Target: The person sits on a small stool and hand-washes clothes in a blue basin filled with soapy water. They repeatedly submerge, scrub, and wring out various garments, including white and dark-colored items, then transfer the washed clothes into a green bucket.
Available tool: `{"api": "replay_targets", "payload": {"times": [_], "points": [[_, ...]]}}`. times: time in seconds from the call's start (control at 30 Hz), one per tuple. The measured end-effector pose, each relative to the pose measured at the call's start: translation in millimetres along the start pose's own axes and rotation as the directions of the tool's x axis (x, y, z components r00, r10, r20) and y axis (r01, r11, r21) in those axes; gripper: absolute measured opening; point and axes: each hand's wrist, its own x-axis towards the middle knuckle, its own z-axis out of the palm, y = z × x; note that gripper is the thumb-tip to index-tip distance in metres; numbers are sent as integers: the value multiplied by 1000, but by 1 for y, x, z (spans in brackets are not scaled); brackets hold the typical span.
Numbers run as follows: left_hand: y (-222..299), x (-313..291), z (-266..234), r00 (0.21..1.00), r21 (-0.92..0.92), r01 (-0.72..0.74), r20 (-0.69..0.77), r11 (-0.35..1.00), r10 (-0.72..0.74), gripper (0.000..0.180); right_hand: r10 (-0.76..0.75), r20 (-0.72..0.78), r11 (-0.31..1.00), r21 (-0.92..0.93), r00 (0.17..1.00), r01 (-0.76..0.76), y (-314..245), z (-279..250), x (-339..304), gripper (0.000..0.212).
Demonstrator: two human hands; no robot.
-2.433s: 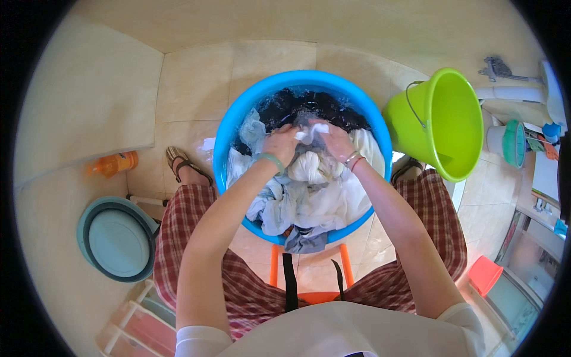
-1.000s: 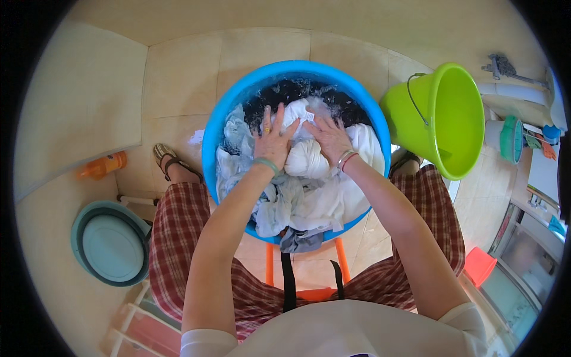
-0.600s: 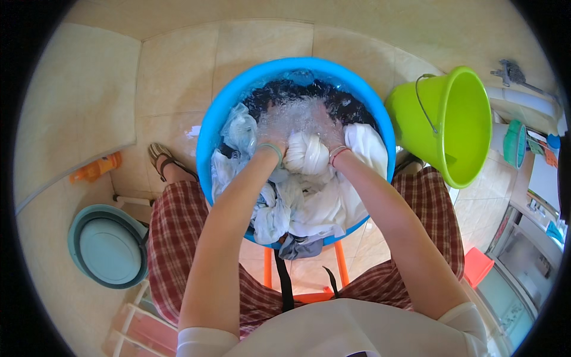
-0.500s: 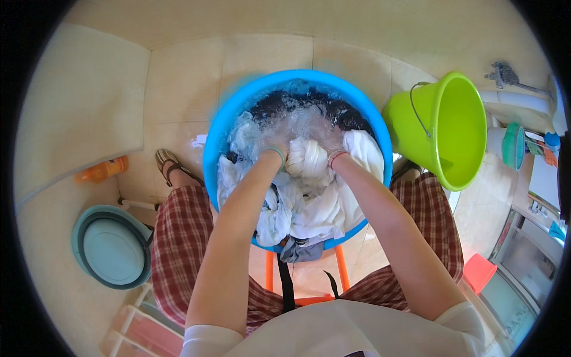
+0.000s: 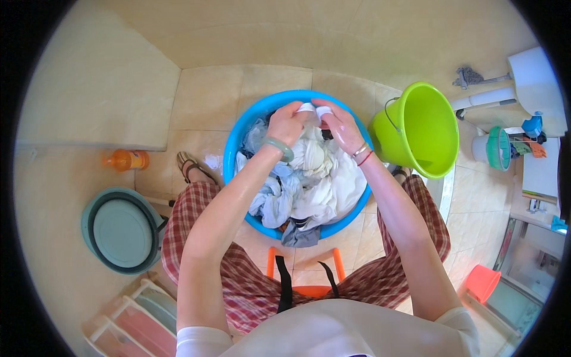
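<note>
Over the tub [image 5: 231, 152], left hand [image 5: 285, 125] and right hand [image 5: 342, 127] clench white cloth [image 5: 307, 107].

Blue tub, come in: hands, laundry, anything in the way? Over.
Left hand and right hand: both gripping white cloth over blue tub. Laundry heaped inside, grey cloth draped over near rim. Green bucket to tub's right, apart from both hands.

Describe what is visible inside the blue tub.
White cloth, light blue cloth and a little dark cloth lie heaped in the blue tub. The left grip and right grip cover part of its far side; the heap hides the bottom and anything beneath.
</note>
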Motion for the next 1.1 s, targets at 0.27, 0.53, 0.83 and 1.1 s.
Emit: {"api": "replay_targets", "payload": {"times": [0.27,0.53,0.83,1.1], "points": [[44,-25,-3,949,-56,-315,-16,947,315,34,-213,-157,939,-305,964,158,-38,3,-20,26],[-70,-47,36,716,-901,434,344,1,-607,62,-238,-214,970,3,947,244,-93,8,-84,19],[-104,-48,84,810,-862,505,490,-42,-322,58,-385,-94,922,-96,918,376,-133,-20,-155,19],[-60,-106,87,619,-858,505,283,96,-732,70,-119,-307,983,-169,944,69,-89,-48,-46,25]]}}
